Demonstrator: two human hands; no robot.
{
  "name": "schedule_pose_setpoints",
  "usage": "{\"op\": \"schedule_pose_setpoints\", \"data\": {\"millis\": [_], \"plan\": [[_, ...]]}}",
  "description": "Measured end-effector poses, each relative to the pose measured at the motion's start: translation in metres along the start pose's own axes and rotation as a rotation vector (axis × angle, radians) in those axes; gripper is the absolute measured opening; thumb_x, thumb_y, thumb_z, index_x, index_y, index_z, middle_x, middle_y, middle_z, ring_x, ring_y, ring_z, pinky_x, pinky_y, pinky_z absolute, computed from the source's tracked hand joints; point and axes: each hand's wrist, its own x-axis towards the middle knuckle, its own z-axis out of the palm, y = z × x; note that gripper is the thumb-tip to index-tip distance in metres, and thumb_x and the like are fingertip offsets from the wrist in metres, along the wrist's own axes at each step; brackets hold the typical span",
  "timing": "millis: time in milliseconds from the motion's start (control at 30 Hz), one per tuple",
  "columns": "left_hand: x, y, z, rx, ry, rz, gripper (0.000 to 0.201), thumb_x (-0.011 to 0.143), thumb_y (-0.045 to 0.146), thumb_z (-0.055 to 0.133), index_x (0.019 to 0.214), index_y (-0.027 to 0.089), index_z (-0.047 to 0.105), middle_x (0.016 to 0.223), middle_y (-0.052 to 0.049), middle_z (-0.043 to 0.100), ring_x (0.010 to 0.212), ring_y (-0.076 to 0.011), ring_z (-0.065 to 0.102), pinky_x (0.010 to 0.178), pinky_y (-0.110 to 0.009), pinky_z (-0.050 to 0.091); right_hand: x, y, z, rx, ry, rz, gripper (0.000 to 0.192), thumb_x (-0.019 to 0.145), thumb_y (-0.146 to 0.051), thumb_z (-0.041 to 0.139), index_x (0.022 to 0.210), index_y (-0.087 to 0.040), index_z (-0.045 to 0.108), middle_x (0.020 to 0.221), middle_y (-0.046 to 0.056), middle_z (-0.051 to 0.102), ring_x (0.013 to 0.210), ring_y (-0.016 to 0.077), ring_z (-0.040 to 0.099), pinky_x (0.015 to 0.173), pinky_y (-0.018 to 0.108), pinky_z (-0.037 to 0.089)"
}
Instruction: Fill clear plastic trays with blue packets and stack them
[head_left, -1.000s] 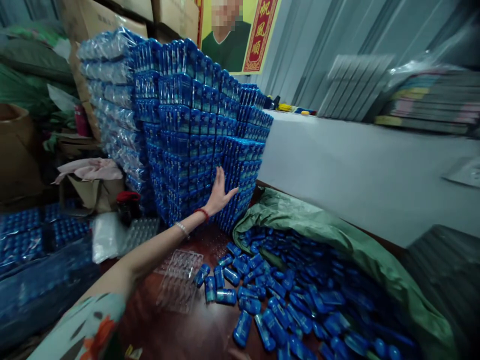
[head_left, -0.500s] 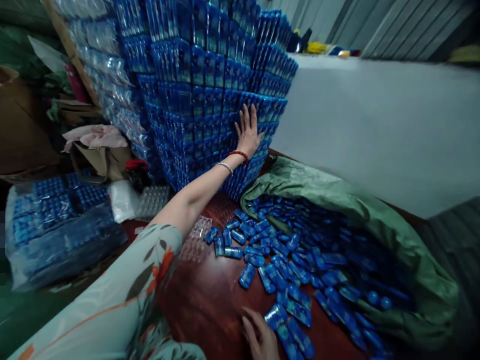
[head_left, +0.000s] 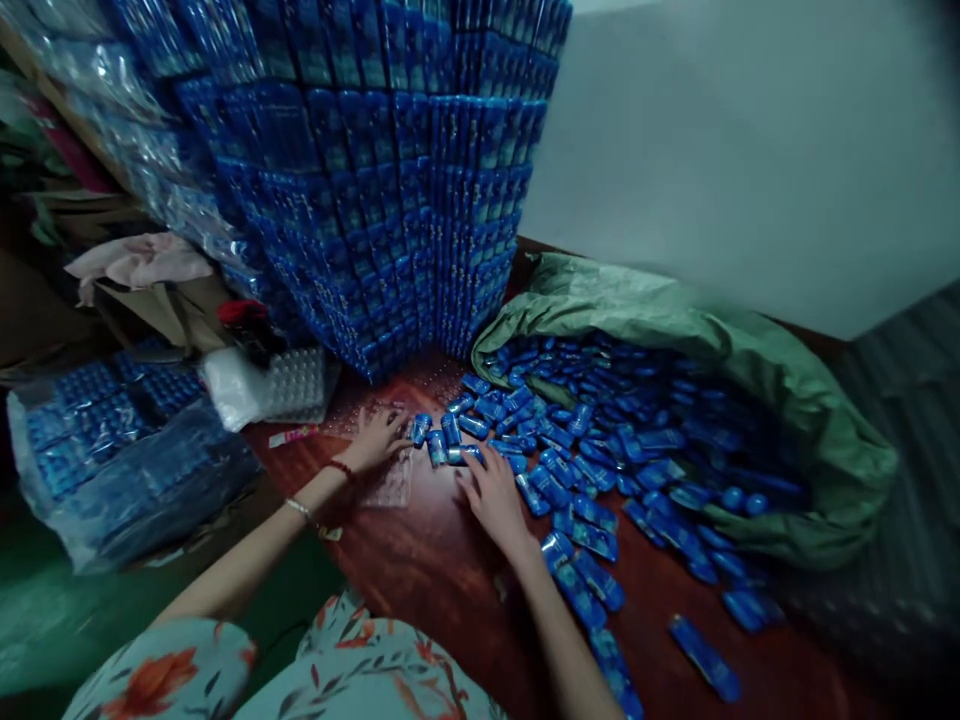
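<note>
Blue, glossy little packs [head_left: 480,420] lie scattered over the dark red worktop [head_left: 420,590], spilling out of a green woven sack [head_left: 757,390] on the right. Only the head view is given. They look light and stiff-walled, small oblong pieces with a shiny wrap that may well be slippery — best pinched across the short sides, one or two at a time, I would judge.

Nearest the hands is a short row of packs [head_left: 442,443], standing side by side just beyond a clear plastic blister tray [head_left: 390,480] that lies flat on the worktop. The tray looks thin and flexible, likely to buckle if gripped hard.

At the tray's far edge rests the left hand [head_left: 375,437], its fingers [head_left: 396,432] loosely spread and holding nothing, their tips just beside the leftmost pack of the row. To the right, the right hand [head_left: 491,495] lies palm down with fingers [head_left: 471,472] extended and slightly apart — the tips touch or nearly touch the near side of the row; I cannot tell whether anything is under the palm.

Behind rises a tall stack of filled blue trays [head_left: 390,180], and a wrapped bundle of the same [head_left: 112,450] sits at the left.
</note>
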Motion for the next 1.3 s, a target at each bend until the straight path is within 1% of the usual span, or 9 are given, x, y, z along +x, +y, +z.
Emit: {"op": "schedule_pose_setpoints", "data": {"millis": [100, 200, 467, 633, 733, 833, 967, 1133, 1300], "plan": [[-0.037, 0.015, 0.015, 0.160, -0.047, 0.027, 0.047, 0.079, 0.037, 0.057, 0.126, 0.031, 0.051, 0.113, -0.009, 0.056, 0.109, -0.0335, 0.049, 0.099, -0.051, 0.031, 0.051, 0.000, 0.009, -0.125, -0.068, 0.015, 0.050, 0.090, -0.042, 0.046, 0.136, -0.024, 0.041, 0.147, 0.012, 0.032, 0.135, 0.0344, 0.023, 0.103, 0.063, 0.021], [-0.070, 0.038, 0.027, 0.247, -0.083, 0.000, 0.050, 0.083, 0.039, 0.053, 0.130, 0.022, 0.048, 0.111, -0.015, 0.054, 0.103, -0.0326, 0.049, 0.088, -0.046, 0.039, 0.071, 0.004, 0.018, -0.154, -0.091, -0.018, 0.048, 0.093, -0.045, 0.038, 0.137, -0.027, 0.039, 0.145, 0.010, 0.036, 0.133, 0.0322, 0.028, 0.104, 0.064, 0.014], [-0.099, 0.061, 0.050, 0.289, -0.072, -0.021, 0.053, 0.090, 0.046, 0.035, 0.133, 0.016, 0.045, 0.107, -0.015, 0.054, 0.099, -0.0292, 0.048, 0.087, -0.041, 0.040, 0.011, 0.025, 0.014, -0.166, -0.104, -0.029, 0.045, 0.094, -0.037, 0.035, 0.138, -0.025, 0.039, 0.146, 0.006, 0.036, 0.135, 0.0265, 0.025, 0.108, 0.051, 0.019], [-0.093, 0.056, 0.052, 0.175, -0.091, 0.083, 0.049, 0.092, 0.042, 0.035, 0.138, 0.024, 0.038, 0.117, -0.012, 0.055, 0.106, -0.0269, 0.047, 0.090, -0.042, 0.038, -0.009, 0.018, -0.003, -0.201, -0.065, 0.101, 0.038, 0.094, -0.038, 0.037, 0.124, -0.023, 0.054, 0.138, 0.009, 0.045, 0.129, 0.0314, 0.032, 0.102, 0.061, 0.018], [-0.083, 0.034, 0.043, 0.118, -0.037, 0.048, 0.042, 0.094, 0.035, 0.032, 0.134, 0.026, 0.043, 0.119, -0.009, 0.057, 0.108, -0.0244, 0.049, 0.094, -0.044, 0.034, 0.009, 0.000, -0.011, -0.129, -0.041, 0.129, 0.034, 0.095, -0.030, 0.035, 0.114, -0.020, 0.061, 0.120, 0.011, 0.058, 0.119, 0.0284, 0.042, 0.099, 0.049, 0.031], [-0.064, -0.003, 0.033, 0.011, 0.023, 0.053, 0.037, 0.095, 0.027, 0.030, 0.122, 0.021, 0.054, 0.114, -0.009, 0.061, 0.104, -0.0214, 0.053, 0.093, -0.041, 0.036, 0.041, -0.022, -0.011, -0.025, -0.164, 0.074, 0.034, 0.094, -0.026, 0.036, 0.122, -0.022, 0.054, 0.118, 0.009, 0.057, 0.109, 0.0221, 0.052, 0.088, 0.033, 0.041], [-0.042, -0.032, 0.025, -0.020, 0.038, 0.111, 0.029, 0.092, 0.024, 0.038, 0.110, 0.018, 0.060, 0.105, -0.009, 0.065, 0.096, -0.0198, 0.054, 0.088, -0.036, 0.039, 0.075, -0.042, 0.000, -0.042, -0.341, 0.084, 0.052, 0.086, -0.029, 0.055, 0.134, -0.023, 0.037, 0.130, 0.011, 0.046, 0.104, 0.0239, 0.057, 0.082, 0.032, 0.044], [-0.017, -0.005, 0.024, 0.167, 0.069, 0.071, 0.028, 0.091, 0.027, 0.042, 0.112, 0.019, 0.059, 0.109, -0.011, 0.059, 0.102, -0.0247, 0.048, 0.087, -0.041, 0.036, 0.070, -0.039, 0.007, -0.064, -0.385, 0.128, 0.050, 0.079, -0.027, 0.063, 0.124, -0.021, 0.043, 0.123, 0.013, 0.050, 0.098, 0.0263, 0.061, 0.077, 0.033, 0.044], [0.038, 0.025, 0.025, 0.229, -0.063, 0.045, 0.038, 0.086, 0.032, 0.052, 0.120, 0.014, 0.050, 0.113, -0.015, 0.052, 0.104, -0.0269, 0.050, 0.086, -0.037, 0.041, 0.034, -0.018, 0.004, -0.065, -0.398, 0.210, 0.049, 0.075, -0.030, 0.065, 0.118, -0.018, 0.044, 0.111, 0.014, 0.057, 0.098, 0.0276, 0.059, 0.076, 0.034, 0.044]]}}
